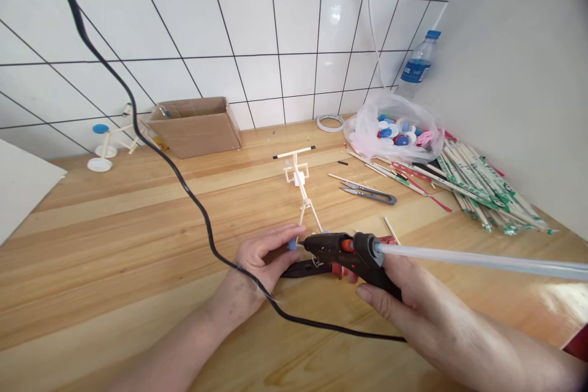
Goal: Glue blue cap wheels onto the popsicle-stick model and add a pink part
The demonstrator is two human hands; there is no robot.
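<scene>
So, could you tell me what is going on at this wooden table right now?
A person's right hand grips a black hot glue gun fitted with a long, clear glue stick. Their left hand holds a small blue plastic cap beside the gun's tip. Just beyond stands a pale wooden stick model on the light wooden table, with a clear plastic bag of bottle caps further back.
</scene>
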